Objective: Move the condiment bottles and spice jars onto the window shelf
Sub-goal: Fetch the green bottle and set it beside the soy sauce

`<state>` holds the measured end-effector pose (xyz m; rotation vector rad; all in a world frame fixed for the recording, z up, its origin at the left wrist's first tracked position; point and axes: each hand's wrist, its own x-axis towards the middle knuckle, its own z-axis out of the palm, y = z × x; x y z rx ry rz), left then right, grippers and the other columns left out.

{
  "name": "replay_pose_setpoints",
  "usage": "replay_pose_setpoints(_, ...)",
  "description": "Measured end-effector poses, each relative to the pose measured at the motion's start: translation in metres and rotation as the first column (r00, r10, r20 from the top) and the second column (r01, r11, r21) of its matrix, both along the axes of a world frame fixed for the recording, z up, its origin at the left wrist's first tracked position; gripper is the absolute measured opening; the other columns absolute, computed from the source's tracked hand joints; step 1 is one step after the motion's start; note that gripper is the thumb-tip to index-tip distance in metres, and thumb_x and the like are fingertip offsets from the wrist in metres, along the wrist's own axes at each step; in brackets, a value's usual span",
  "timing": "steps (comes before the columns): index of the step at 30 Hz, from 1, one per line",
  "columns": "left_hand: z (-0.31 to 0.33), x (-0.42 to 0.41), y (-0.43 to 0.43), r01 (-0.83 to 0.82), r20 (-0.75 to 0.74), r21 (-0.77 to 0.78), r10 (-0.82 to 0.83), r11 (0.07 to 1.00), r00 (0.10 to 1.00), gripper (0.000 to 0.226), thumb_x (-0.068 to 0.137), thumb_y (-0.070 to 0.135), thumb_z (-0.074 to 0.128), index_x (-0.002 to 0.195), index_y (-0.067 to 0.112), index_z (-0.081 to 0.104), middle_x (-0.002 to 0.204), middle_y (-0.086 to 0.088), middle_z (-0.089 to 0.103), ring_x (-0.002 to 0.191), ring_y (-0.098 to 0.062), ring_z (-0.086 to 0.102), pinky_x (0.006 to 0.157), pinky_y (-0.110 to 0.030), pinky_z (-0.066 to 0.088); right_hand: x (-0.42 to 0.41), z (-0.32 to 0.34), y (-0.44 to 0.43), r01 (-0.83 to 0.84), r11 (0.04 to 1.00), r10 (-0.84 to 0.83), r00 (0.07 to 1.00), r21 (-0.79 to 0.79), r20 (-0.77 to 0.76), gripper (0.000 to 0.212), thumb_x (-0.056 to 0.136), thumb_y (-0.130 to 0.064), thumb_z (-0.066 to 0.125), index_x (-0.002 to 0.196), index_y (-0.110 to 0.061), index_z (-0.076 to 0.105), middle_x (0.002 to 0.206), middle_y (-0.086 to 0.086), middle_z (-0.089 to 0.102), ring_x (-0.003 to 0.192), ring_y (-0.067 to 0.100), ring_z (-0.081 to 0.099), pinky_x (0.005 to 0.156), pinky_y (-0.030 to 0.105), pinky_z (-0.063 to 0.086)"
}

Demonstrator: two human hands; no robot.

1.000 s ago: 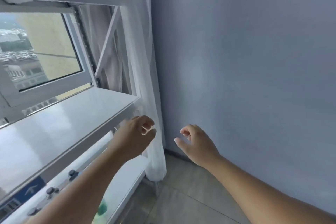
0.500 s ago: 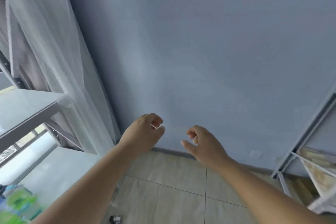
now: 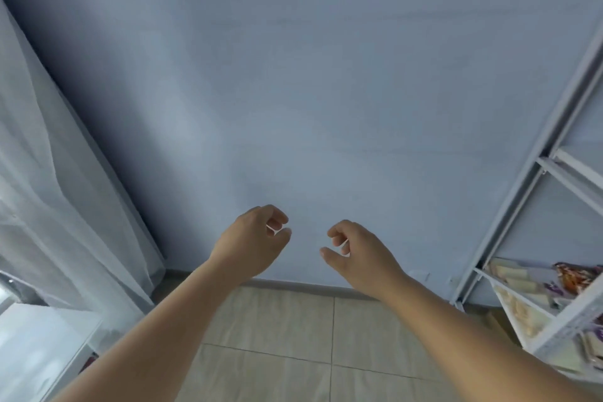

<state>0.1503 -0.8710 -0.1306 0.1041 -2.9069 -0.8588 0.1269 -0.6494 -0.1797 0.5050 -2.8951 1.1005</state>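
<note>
No condiment bottle or spice jar shows in the head view. My left hand (image 3: 253,243) hangs in the air before a blue-grey wall, fingers loosely curled, holding nothing. A short way to its right, my right hand (image 3: 357,256) is held the same way, also without anything in it. Only a white corner of the window shelf unit (image 3: 39,346) appears at the bottom left, behind a sheer white curtain (image 3: 49,206).
A white metal rack (image 3: 554,271) stands at the right edge with packaged goods on its lower shelves. Beige floor tiles (image 3: 293,352) lie below my arms. The blue-grey wall (image 3: 293,91) fills the middle of the view.
My view has swung right, away from the window and its shelf, toward the wall and the rack. Both hands stay raised with nothing in them, keeping their loose curl.
</note>
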Motion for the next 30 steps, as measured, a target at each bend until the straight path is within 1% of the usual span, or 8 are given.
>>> replay_pose_setpoints(4,0.003,-0.048,0.034,0.008,0.002,0.033,-0.008,0.999,1.000,0.016,0.094,0.043,0.060,0.108,0.038,0.064,0.105,0.020,0.065,0.096,0.001,0.063,0.089,-0.033,0.055,-0.030,0.009,0.047,0.017,0.999,-0.018,1.000,0.050,0.014,0.035,0.094,-0.052,0.061,0.122,-0.034,0.053,0.110,-0.019,0.055,0.097,0.002,0.057,0.088,0.028,0.054)
replay_pose_setpoints(7,0.005,-0.079,0.065,0.018,0.010,0.059,-0.018,0.998,1.000,0.016,0.094,0.041,0.061,0.108,0.034,0.065,0.102,0.020,0.066,0.095,-0.003,0.065,0.089,-0.034,0.056,-0.048,0.014,0.089,0.079,0.996,-0.079,0.997,0.047,0.009,0.035,0.093,-0.052,0.062,0.122,-0.034,0.054,0.111,-0.020,0.056,0.098,0.001,0.057,0.088,0.028,0.053)
replay_pose_setpoints(14,0.003,-0.107,0.136,0.040,0.016,0.090,-0.042,0.995,0.999,0.011,0.094,0.038,0.063,0.104,0.033,0.065,0.099,0.020,0.067,0.092,-0.002,0.066,0.084,-0.031,0.056,-0.072,0.015,0.168,0.148,0.989,-0.148,0.989,0.032,0.009,0.031,0.093,-0.051,0.063,0.119,-0.035,0.055,0.108,-0.020,0.055,0.097,0.001,0.056,0.087,0.026,0.052)
replay_pose_setpoints(20,-0.003,-0.101,0.209,0.010,0.031,0.100,-0.013,0.995,0.999,0.015,0.095,0.038,0.062,0.108,0.032,0.065,0.099,0.021,0.066,0.093,-0.001,0.065,0.086,-0.032,0.056,-0.084,0.009,0.240,0.086,0.996,-0.087,0.996,0.038,0.009,0.031,0.093,-0.051,0.063,0.118,-0.035,0.055,0.109,-0.021,0.055,0.098,0.000,0.056,0.085,0.025,0.052)
replay_pose_setpoints(22,-0.003,-0.095,0.236,-0.002,0.041,0.095,-0.002,0.995,0.999,0.017,0.094,0.039,0.062,0.110,0.033,0.064,0.101,0.020,0.066,0.093,0.001,0.065,0.081,-0.028,0.054,-0.086,0.010,0.268,0.055,0.998,-0.055,0.998,0.034,0.006,0.030,0.093,-0.051,0.063,0.118,-0.036,0.055,0.108,-0.021,0.056,0.098,0.000,0.056,0.083,0.025,0.052)
replay_pose_setpoints(24,-0.003,-0.087,0.264,-0.026,0.037,0.087,0.022,0.996,0.999,0.018,0.094,0.039,0.063,0.111,0.032,0.065,0.102,0.019,0.066,0.093,0.001,0.065,0.077,-0.025,0.051,-0.088,0.011,0.298,0.016,0.999,-0.016,1.000,0.048,0.001,0.031,0.093,-0.051,0.064,0.118,-0.035,0.055,0.108,-0.020,0.056,0.098,0.001,0.057,0.085,0.026,0.052)
replay_pose_setpoints(28,-0.001,-0.071,0.315,-0.063,0.043,0.061,0.060,0.996,0.997,0.018,0.094,0.042,0.062,0.110,0.035,0.064,0.103,0.021,0.065,0.096,0.001,0.064,0.085,-0.030,0.054,-0.090,0.017,0.349,-0.017,0.999,0.017,1.000,0.052,0.004,0.030,0.092,-0.051,0.064,0.117,-0.035,0.055,0.107,-0.020,0.056,0.096,0.001,0.057,0.086,0.027,0.052)
replay_pose_setpoints(30,0.002,-0.061,0.334,-0.070,0.043,0.060,0.067,0.996,0.997,0.018,0.094,0.042,0.062,0.110,0.035,0.064,0.103,0.021,0.065,0.096,0.001,0.064,0.085,-0.029,0.053,-0.087,0.020,0.366,-0.022,0.999,0.022,1.000,0.026,0.021,0.029,0.092,-0.051,0.065,0.114,-0.035,0.056,0.105,-0.018,0.057,0.093,0.002,0.058,0.085,0.029,0.053)
